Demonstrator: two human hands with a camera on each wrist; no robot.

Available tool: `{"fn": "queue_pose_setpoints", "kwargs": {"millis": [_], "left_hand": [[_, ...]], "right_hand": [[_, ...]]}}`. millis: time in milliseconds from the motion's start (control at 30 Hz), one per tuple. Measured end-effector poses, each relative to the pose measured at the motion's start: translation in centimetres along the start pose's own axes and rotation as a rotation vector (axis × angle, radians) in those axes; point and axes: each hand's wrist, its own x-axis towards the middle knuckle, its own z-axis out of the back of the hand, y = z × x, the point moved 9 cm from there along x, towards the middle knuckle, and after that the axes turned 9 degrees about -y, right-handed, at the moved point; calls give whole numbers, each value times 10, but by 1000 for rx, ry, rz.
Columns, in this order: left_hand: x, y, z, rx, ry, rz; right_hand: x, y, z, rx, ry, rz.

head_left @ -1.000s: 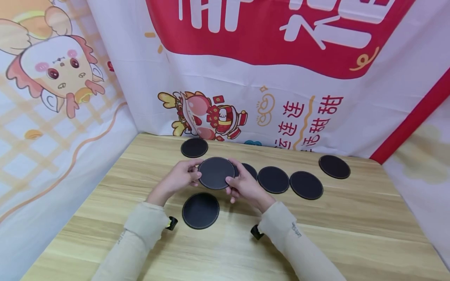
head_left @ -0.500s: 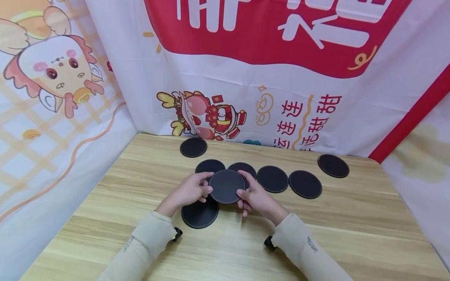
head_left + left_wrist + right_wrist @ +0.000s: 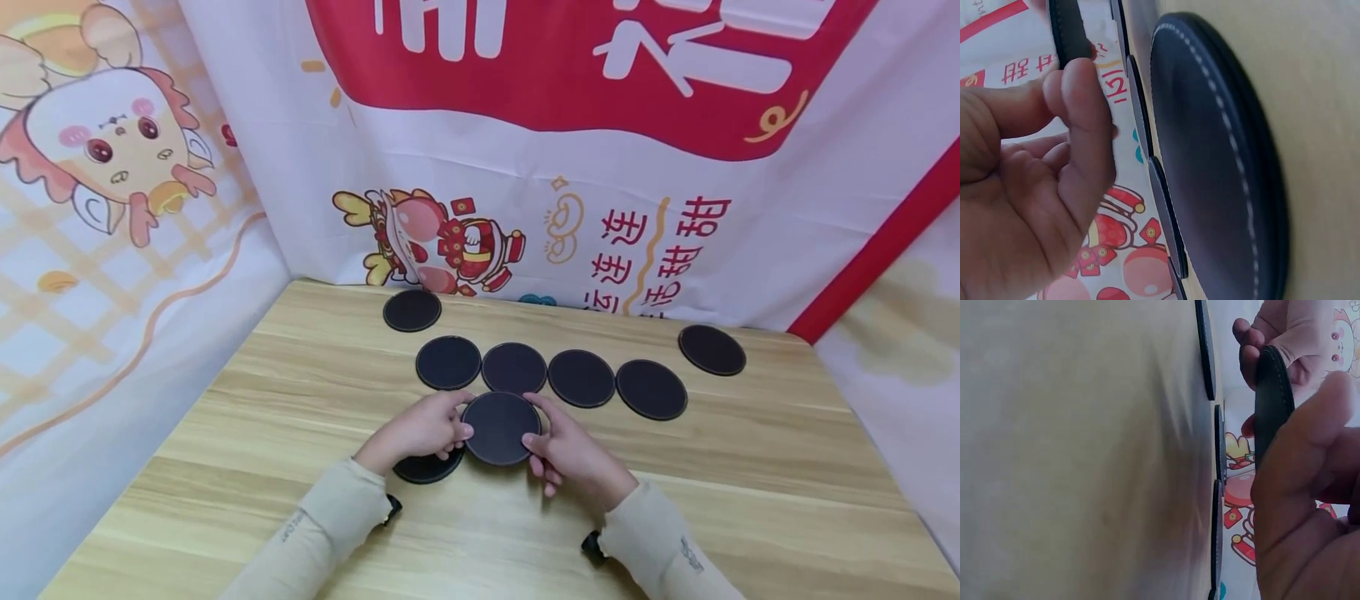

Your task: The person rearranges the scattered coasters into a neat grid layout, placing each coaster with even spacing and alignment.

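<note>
A round black coaster (image 3: 501, 429) with stitching along its edge is held between both hands. My left hand (image 3: 423, 429) pinches its left edge, thumb on top. At the opposite edge, my right hand (image 3: 573, 450) grips it the same way. The right wrist view shows the coaster edge-on, raised above the table. Below my left hand lies another coaster (image 3: 429, 468), partly hidden in the head view; it fills the middle of the left wrist view. Just beyond the held one, a row of coasters (image 3: 513, 367) lies side by side on the wooden table (image 3: 750, 467).
One coaster (image 3: 412, 310) lies at the table's back left, and another coaster (image 3: 712, 350) at the back right. A printed white and red cloth (image 3: 585, 142) hangs behind the table's back edge. A patterned cloth (image 3: 187, 308) borders the left side.
Both hands have brought the held coaster toward the person and slightly right, off the leftmost coaster of the row, which now shows fully. The left hand now covers part of the near coaster.
</note>
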Motion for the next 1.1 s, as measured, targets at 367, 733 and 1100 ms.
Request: {"fn": "queue_pose_setpoints", "kwargs": {"millis": [367,733,1100], "left_hand": [[-1,-5,-17,294,37,-33],[-1,3,-19,137,72,41],[3,5,-20,93,91,31]], "right_hand": [[-8,-22,2,-23,-20,-130],[-10,-21,-1,-195,-21,-132],[-11,-15,1,-293,-13,-86]]}}
